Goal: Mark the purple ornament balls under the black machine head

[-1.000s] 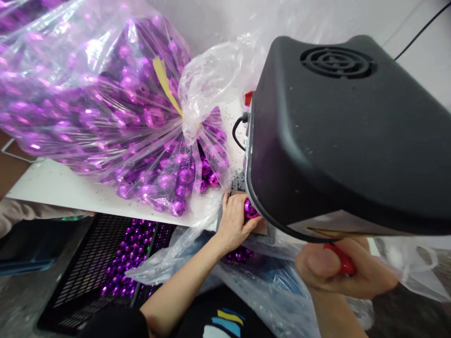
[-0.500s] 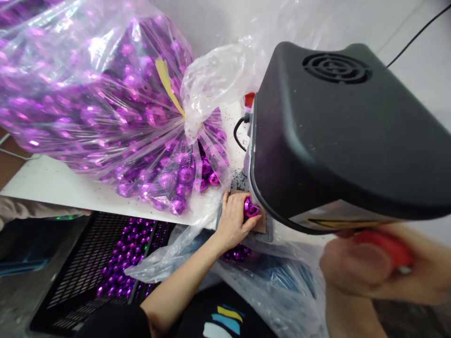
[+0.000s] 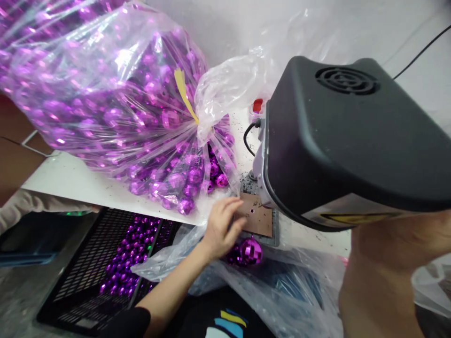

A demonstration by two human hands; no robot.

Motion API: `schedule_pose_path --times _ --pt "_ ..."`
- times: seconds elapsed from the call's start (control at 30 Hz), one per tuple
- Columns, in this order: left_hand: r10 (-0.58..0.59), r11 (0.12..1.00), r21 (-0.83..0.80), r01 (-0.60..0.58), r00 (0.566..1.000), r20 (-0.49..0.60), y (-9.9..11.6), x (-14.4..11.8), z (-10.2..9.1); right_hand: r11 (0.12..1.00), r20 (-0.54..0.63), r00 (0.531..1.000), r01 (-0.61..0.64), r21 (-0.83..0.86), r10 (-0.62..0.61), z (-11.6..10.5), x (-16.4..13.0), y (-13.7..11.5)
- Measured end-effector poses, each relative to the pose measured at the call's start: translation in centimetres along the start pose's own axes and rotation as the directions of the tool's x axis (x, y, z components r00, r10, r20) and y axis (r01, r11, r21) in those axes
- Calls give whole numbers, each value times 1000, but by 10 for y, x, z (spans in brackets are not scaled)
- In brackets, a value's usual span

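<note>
My left hand (image 3: pixel 224 226) is beside the brown board (image 3: pixel 259 223) on the machine's base, its fingers spread and nothing in them. Just below the board's front edge is a shiny purple faceted ball (image 3: pixel 251 251), apart from my fingers, above the clear plastic bag (image 3: pixel 282 277) over my lap. More purple balls show in that bag. On the right, my right hand (image 3: pixel 398 234) is raised against the lower edge of the black-housed machine (image 3: pixel 352 141), which looks like a bench drill press. Its fingers are hidden behind the housing.
A large tied clear bag of purple balls (image 3: pixel 123 117) covers the left of the white table (image 3: pixel 77 173). Below it stands a black plastic crate (image 3: pixel 75 267) holding purple balls. Another person's sleeve (image 3: pixel 45 204) reaches in at the left. Dark shavings lie around the machine's base.
My left hand has let go of the ball and drawn back left; a ball is now below the board. My right hand has moved up from where it gripped a red handle, now out of sight.
</note>
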State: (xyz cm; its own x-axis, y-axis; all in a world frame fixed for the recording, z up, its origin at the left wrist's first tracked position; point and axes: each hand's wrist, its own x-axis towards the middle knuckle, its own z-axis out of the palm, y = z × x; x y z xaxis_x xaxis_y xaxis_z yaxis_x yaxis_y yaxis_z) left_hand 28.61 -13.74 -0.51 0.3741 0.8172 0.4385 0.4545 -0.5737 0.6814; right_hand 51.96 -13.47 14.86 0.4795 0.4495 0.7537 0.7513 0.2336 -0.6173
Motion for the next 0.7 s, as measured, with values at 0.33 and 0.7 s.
schedule_pose_path --times 0.33,0.7 --pt "-330 707 658 258 944 -15 -37 77 -2 990 -22 992 126 -59 -128 1 6 1" --pt "-323 762 626 162 934 152 -32 59 -21 998 61 998 15 60 -18 7 14 0"
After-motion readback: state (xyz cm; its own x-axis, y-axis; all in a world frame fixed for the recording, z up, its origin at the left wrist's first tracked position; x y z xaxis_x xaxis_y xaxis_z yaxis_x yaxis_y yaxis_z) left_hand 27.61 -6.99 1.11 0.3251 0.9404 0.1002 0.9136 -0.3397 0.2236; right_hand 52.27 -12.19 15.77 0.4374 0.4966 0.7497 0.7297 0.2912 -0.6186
